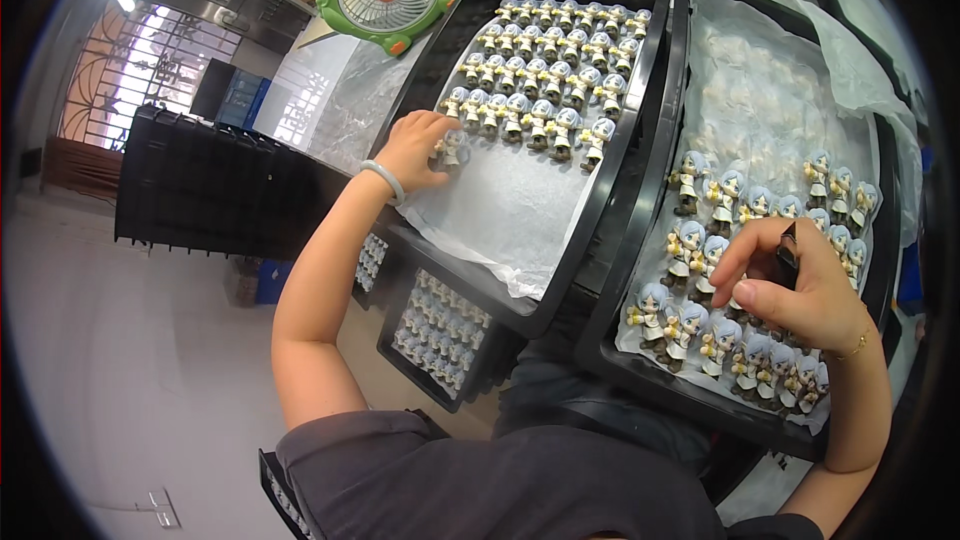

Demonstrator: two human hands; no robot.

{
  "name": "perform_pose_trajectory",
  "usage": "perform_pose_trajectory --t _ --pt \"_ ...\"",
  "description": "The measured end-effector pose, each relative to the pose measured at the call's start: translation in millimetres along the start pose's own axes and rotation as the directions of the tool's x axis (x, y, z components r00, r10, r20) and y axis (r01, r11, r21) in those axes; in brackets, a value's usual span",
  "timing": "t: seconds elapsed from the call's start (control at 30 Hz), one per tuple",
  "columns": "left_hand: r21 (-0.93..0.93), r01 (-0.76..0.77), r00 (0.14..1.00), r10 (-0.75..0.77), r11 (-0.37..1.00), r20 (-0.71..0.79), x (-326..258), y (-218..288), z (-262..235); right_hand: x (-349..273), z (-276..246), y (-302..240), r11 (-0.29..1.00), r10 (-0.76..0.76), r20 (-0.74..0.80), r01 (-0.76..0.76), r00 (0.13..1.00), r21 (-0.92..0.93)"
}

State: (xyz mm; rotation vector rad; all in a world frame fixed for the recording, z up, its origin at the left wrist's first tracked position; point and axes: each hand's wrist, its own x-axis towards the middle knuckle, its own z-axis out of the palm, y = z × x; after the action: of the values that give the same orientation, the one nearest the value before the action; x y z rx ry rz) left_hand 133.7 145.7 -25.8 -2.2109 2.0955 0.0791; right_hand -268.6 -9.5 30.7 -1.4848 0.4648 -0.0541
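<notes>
Figurine [453,149] near the left tray's [475,285] left edge sat between the left hand's [408,155] bent fingers, their grip unclear, likely best handled lightly to spare neighbouring figurines [517,115], while the right hand [805,290] clasped a dark tool [788,258] over the right tray [635,240].

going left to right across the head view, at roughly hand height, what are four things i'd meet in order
Ribbed black container → left hand → figurine at the right end of the nearest long row in the left tray → right hand.
</notes>
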Motion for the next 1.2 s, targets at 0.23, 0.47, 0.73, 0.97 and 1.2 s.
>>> perform_pose_trajectory --t 0.23,0.47,0.73,0.97,1.2 --pt "0.239 0.066 0.996 -0.078 0.969 0.039 0 4 5 3 -1 12 0.99 -0.117 0.048 0.12 0.992 -0.069" --pt "-0.006 -0.179 0.959 0.173 0.984 -0.223 78 106 -52 8 -2 18 0.964 -0.197 0.252 0.234 0.948 -0.126" --pt "-0.309 -0.561 0.828 0.523 0.768 -0.201 220 288 -41 13 -5 27 0.971 -0.198 0.402 0.234 0.894 -0.042" --pt "-0.512 -0.363 0.864 0.486 0.779 0.127 258 313 -16 0 -4 33 0.97 -0.229 0.362 0.242 0.904 0.012" --pt "-0.999 -0.036 0.981 0.191 0.012 -0.033 166 253 -67 8 -11 28 0.947 -0.288 0.319 0.318 0.903 -0.047"
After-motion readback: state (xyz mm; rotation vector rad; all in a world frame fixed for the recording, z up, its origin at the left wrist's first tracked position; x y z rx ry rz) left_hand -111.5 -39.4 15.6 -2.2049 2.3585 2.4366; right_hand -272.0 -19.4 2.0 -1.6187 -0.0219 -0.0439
